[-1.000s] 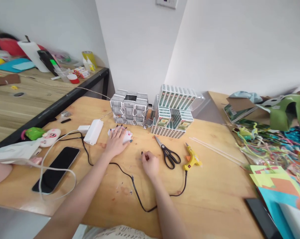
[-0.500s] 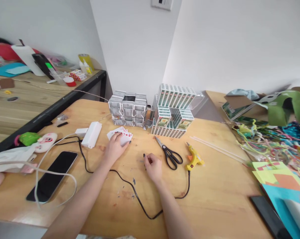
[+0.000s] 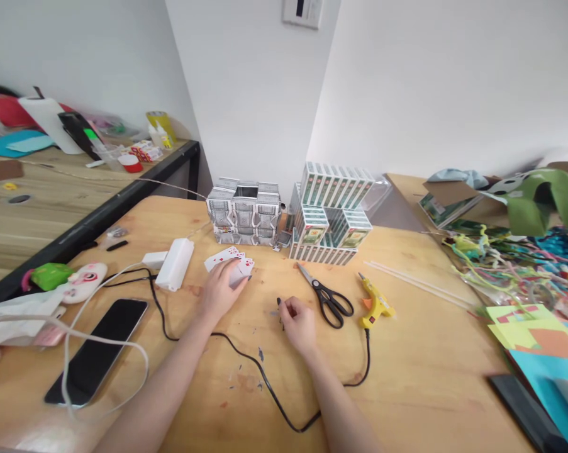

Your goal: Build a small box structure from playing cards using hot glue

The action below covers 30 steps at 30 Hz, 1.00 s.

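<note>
My left hand [image 3: 221, 290] rests on a few fanned playing cards [image 3: 222, 257], its fingers over their near part. Beside the scissors [image 3: 329, 299], my right hand [image 3: 297, 321] is closed near the table surface, fingertips pressed together; whatever it may hold is too small to name. Behind the cards stands a box-like structure made of grey patterned cards [image 3: 246, 214]. To its right is a stack of green and white card boxes [image 3: 335, 189]. A yellow glue gun [image 3: 375, 303] lies right of the scissors.
A black cable [image 3: 260, 371] crosses the wooden table [image 3: 429, 377] beneath my forearms. At the left are a phone [image 3: 97, 352], a white power block [image 3: 175, 264] and white cables. Clear sticks [image 3: 420, 286] lie right; coloured paper [image 3: 543, 333] and pipe cleaners [image 3: 491, 267] sit at the far right.
The view has shifted slightly. My left hand stays on the cards, which look a little more spread. My right hand remains closed near the scissors.
</note>
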Tool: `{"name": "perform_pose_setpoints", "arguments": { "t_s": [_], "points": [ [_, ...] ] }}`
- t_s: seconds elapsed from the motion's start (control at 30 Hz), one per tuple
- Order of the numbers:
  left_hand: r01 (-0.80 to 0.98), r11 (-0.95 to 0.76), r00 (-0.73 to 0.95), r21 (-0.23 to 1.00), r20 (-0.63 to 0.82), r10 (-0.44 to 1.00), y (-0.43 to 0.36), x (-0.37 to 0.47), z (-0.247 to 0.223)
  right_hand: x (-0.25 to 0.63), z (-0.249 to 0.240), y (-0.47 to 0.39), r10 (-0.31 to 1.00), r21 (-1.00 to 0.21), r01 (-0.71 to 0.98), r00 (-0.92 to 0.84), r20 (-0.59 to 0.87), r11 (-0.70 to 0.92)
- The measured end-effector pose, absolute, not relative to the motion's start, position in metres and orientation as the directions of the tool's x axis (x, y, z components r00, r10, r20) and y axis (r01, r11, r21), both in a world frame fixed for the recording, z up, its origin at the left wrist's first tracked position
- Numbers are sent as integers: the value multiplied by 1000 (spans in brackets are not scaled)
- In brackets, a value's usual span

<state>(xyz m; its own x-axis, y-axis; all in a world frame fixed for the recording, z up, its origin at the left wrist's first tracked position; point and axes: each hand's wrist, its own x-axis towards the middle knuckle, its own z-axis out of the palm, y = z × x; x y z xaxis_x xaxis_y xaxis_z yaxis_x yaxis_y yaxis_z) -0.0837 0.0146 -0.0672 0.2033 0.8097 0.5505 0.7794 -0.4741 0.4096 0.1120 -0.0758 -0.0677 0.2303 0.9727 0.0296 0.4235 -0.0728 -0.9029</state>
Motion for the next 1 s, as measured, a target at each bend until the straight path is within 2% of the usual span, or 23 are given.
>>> {"name": "perform_pose_setpoints", "arguments": {
  "t_s": [0.17, 0.37, 0.43, 0.53, 0.6, 0.67, 0.73, 0.8, 1.0],
  "points": [
    [706, -593, 244, 387, 653, 717, 11, -71, -63, 113, -69, -74, 964, -918, 392, 261, 43, -65],
    [726, -542, 168, 424, 655, 737, 18, -54, -62, 114, -75, -74, 966, -941, 329, 258, 9, -79],
    [711, -540, 155, 451, 649, 745, 16, -47, -57, 115, -76, -73, 958, -964, 249, 286, -24, -98],
    [660, -578, 184, 480, 643, 743, 2, -29, -48, 118, -76, -69, 942, -995, 23, 324, -84, -97],
    [601, -636, 267, 484, 628, 731, -12, -16, -44, 122, -75, -66, 939, -987, -148, 326, -109, -64],
    [519, -709, 423, 477, 577, 698, -25, -5, -44, 127, -75, -64, 944, -967, -254, 312, -112, -31],
    [448, -758, 526, 473, 546, 652, -34, 0, -47, 131, -75, -62, 951, -962, -274, 290, -103, -21],
    [437, -761, 552, 479, 525, 647, -37, -1, -50, 133, -76, -62, 959, -969, -248, 268, -88, -20],
    [582, -670, 491, 461, 458, 741, -23, -36, -42, 130, -81, -61, 940, -976, -217, 331, -81, -8]
  ]
}}
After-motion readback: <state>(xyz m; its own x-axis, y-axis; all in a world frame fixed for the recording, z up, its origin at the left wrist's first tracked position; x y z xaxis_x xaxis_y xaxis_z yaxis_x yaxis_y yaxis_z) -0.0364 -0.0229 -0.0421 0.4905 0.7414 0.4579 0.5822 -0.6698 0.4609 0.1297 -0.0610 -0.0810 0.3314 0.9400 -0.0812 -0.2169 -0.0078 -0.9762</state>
